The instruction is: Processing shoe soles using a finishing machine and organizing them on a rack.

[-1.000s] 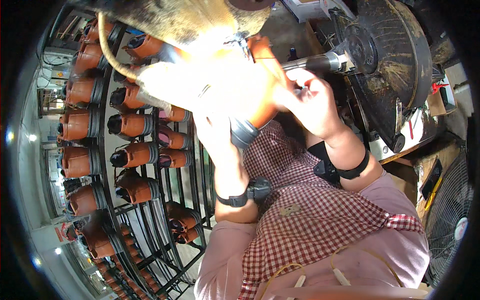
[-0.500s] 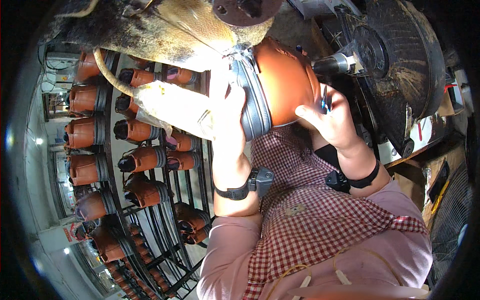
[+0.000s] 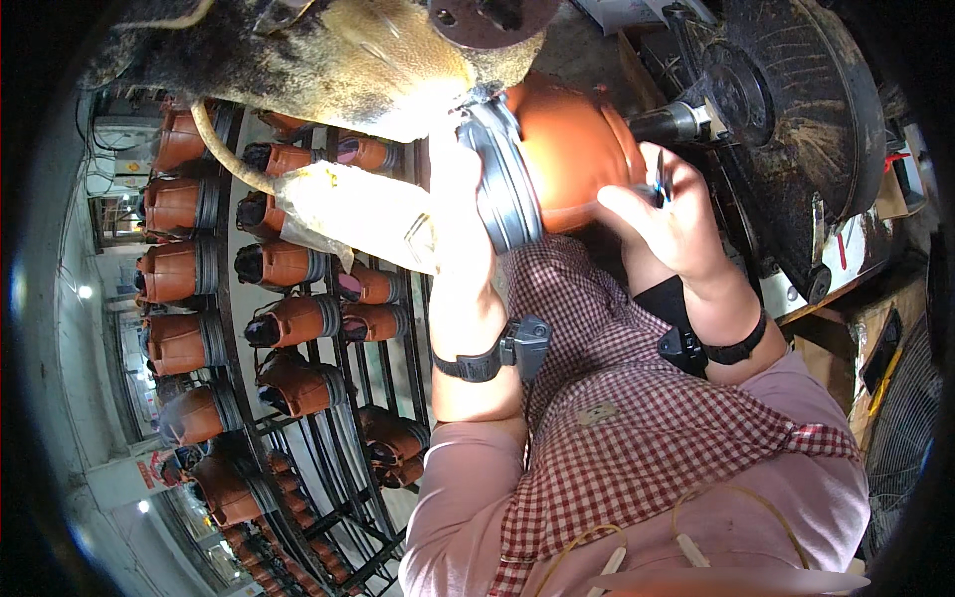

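A brown-orange leather shoe point(image 3: 572, 159) with a thick grey ribbed sole point(image 3: 507, 174) is held up at a sewing-type machine point(image 3: 368, 70). My left hand point(image 3: 460, 199), washed out by bright light, presses along the sole, its fingers partly hidden. My right hand point(image 3: 676, 214) grips the shoe's upper from the right, thumb laid on the leather. Between its fingers sticks a small dark, thin tool point(image 3: 661, 184) with a blue glint; its kind is unclear. The sole's far edge touches the lit working point of the machine.
A large dark wheel point(image 3: 796, 119) with a metal shaft point(image 3: 667, 123) stands right of the shoe. Racks point(image 3: 234, 289) of similar shoes point(image 3: 179, 271) fill the left side. A wire-guarded fan point(image 3: 900, 428) is at the lower right. A pale wrapped arm point(image 3: 358, 214) juts out below the machine head.
The shoe has turned slightly, showing the ribbed side of the sole more. My right hand has shifted a little, still on the upper. The whole view has drifted slightly.
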`<state>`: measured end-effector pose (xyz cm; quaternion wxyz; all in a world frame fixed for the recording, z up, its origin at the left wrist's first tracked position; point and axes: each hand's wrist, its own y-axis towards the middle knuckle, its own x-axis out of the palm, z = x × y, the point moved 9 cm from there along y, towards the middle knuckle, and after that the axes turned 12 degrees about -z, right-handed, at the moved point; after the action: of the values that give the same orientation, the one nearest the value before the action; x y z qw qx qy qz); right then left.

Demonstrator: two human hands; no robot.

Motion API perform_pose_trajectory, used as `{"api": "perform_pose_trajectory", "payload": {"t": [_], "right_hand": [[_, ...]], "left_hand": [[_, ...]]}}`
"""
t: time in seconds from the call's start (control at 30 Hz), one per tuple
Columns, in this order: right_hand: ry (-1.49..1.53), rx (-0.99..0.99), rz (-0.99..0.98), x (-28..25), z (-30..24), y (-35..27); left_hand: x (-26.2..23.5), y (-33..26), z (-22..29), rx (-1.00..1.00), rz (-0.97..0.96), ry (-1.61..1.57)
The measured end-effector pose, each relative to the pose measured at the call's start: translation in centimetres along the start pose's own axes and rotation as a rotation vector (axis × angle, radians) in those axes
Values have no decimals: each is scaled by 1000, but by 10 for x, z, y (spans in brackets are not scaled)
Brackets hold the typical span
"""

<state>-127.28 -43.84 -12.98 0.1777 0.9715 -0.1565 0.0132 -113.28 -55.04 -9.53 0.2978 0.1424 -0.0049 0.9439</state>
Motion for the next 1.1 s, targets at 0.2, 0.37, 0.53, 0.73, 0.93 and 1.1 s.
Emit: {"api": "perform_pose_trajectory", "payload": {"t": [0.2, 0.37, 0.53, 0.73, 0.93, 1.1], "right_hand": [[-65, 89, 11, -3, 10, 7], [-63, -11, 114, -14, 8, 5], [-117, -26, 93, -17, 0, 2], [-351, -46, 129, -20, -16, -3], [-282, -44, 94, -32, -14, 5], [-117, 9, 90, -29, -10, 12]], "left_hand": [[-3, 21, -5, -45, -261, -102], [-17, 19, -26, -166, -34, -9], [-16, -10, -28, -26, -166, 28], [2, -37, -17, -32, -32, 212], [2, -78, -55, -168, -248, 44], [12, -98, -36, 27, -337, 155]]}}
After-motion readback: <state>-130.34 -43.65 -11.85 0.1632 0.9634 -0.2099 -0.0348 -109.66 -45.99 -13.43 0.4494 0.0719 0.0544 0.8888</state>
